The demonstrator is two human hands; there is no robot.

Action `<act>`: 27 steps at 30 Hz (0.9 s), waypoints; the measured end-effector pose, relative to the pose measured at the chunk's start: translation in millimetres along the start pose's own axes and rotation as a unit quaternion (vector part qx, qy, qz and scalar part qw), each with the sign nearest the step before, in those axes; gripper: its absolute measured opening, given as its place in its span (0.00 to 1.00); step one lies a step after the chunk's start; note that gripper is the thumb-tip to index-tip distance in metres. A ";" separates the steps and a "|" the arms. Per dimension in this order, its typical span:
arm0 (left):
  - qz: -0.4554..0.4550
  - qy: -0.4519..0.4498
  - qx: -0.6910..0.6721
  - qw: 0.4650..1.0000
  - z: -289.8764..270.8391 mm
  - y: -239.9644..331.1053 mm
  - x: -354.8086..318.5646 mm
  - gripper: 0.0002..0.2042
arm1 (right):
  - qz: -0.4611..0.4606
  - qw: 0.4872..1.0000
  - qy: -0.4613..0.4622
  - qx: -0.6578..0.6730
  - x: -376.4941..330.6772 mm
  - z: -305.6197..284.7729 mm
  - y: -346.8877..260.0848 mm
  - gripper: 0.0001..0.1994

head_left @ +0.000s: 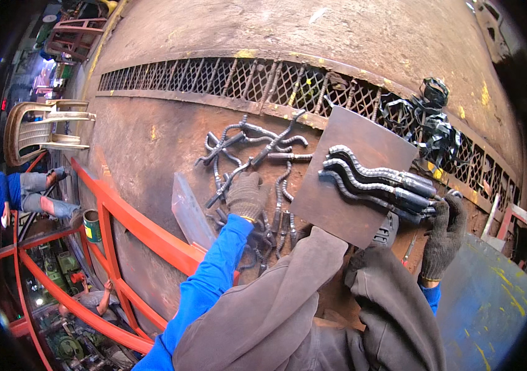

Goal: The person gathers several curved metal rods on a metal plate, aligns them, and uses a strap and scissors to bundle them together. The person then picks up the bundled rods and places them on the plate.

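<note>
Wearing a dark knitted glove, my left hand reaches into a loose pile of bent ribbed steel bars with dark cylindrical ends. Its fingers curl down around one bar, and their tips are partly hidden. Right of the pile lies a flat brown metal plate. On it, three wavy steel bars rest side by side, their black cylindrical ends toward the right. My right hand, gloved too, is beside those ends with fingers stretched upward. I see nothing held in it.
A mesh-covered slot crosses the floor beyond the bars, with crumpled black strips at its right. Red railings stand at left, near a plastic chair. Two other people are at far left. A grey sheet lies at lower right.
</note>
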State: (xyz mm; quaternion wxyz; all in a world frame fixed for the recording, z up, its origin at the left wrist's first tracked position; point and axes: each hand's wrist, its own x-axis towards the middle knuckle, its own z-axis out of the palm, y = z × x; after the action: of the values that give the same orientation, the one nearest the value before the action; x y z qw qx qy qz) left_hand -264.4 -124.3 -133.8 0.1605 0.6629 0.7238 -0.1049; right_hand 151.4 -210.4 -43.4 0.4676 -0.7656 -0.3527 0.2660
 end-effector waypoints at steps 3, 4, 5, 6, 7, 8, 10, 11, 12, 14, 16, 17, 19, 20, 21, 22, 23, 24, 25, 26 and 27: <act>-0.001 0.017 0.079 0.997 15.3 0.6 4.7 0.20 | 0.014 1.000 0.008 0.004 -0.4 1.8 2.7 0.13; -0.006 0.024 0.104 0.994 19.5 1.1 6.8 0.19 | 0.018 1.000 0.005 0.014 -0.3 2.2 0.5 0.13; 0.003 0.069 0.111 0.991 22.9 0.2 5.8 0.18 | 0.023 0.999 0.003 0.024 -0.7 3.6 -2.5 0.13; -0.014 0.040 0.101 0.994 23.2 0.9 7.7 0.18 | 0.029 0.999 0.001 0.032 -1.5 3.3 -4.1 0.13; -0.031 0.011 0.091 0.995 21.7 0.3 12.0 0.18 | 0.037 0.998 -0.001 0.041 -1.6 3.2 -4.3 0.13; -0.048 -0.018 0.081 0.995 19.6 -1.2 16.1 0.18 | 0.044 0.998 -0.002 0.050 -1.4 3.9 -3.4 0.13; -0.070 -0.048 0.052 0.995 19.6 -3.6 18.6 0.18 | 0.048 0.998 -0.004 0.047 -1.9 2.6 -0.8 0.13; -0.079 -0.048 0.033 0.995 19.6 -5.6 17.9 0.19 | 0.043 0.998 -0.006 0.037 -1.9 1.4 0.4 0.12; -0.086 -0.046 0.015 0.995 18.2 -7.4 19.0 0.19 | 0.038 0.999 -0.008 0.028 -1.2 1.0 0.0 0.12; -0.098 -0.027 -0.015 0.995 17.5 -7.6 16.5 0.21 | 0.040 0.998 -0.011 0.037 -1.9 1.6 -4.0 0.12; -0.111 -0.029 -0.061 0.992 2.7 4.4 11.4 0.23 | 0.035 0.999 -0.023 0.035 -1.3 0.5 -7.8 0.12; -0.091 -0.005 -0.080 0.993 12.5 -3.2 10.8 0.24 | 0.004 0.999 -0.020 0.030 -0.7 2.2 -8.9 0.11; -0.062 -0.013 -0.164 0.984 11.8 -11.4 4.1 0.27 | -0.004 0.999 -0.014 0.037 -0.6 2.7 -12.3 0.11; -0.050 -0.017 -0.204 0.978 11.1 -13.9 0.0 0.29 | -0.008 0.999 -0.013 0.042 -0.1 1.8 -12.5 0.11; -0.051 -0.017 -0.259 0.964 10.7 -16.6 -4.4 0.27 | 0.004 0.998 -0.017 0.062 -0.5 1.7 -10.9 0.12; -0.021 -0.031 -0.254 0.966 9.6 -20.2 -6.7 0.26 | 0.000 0.998 -0.024 0.061 0.3 0.5 -10.2 0.12; 0.010 -0.044 -0.249 0.967 8.5 -24.1 -8.5 0.24 | -0.004 0.998 -0.031 0.059 1.6 -1.3 -9.5 0.12; 0.036 -0.055 -0.240 0.969 4.5 -31.8 -12.8 0.23 | -0.005 0.997 -0.042 0.063 1.8 1.0 -9.1 0.12; 0.064 -0.048 -0.247 0.966 4.4 -34.3 -19.0 0.21 | 0.011 0.997 -0.036 0.070 1.5 2.0 -10.9 0.12; 0.069 -0.049 -0.260 0.962 5.0 -35.2 -21.7 0.20 | 0.028 0.996 -0.031 0.076 0.8 1.6 -14.3 0.12; 0.075 -0.050 -0.272 0.958 2.7 -33.6 -23.9 0.19 | 0.045 0.995 -0.026 0.084 0.6 1.5 -16.9 0.12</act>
State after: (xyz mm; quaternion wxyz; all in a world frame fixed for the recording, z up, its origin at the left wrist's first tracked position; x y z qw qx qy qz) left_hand -295.9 -150.8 -129.5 0.3779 0.6402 0.6645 0.0756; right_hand 145.7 -203.8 -28.9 0.5083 -0.7317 -0.3062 0.3354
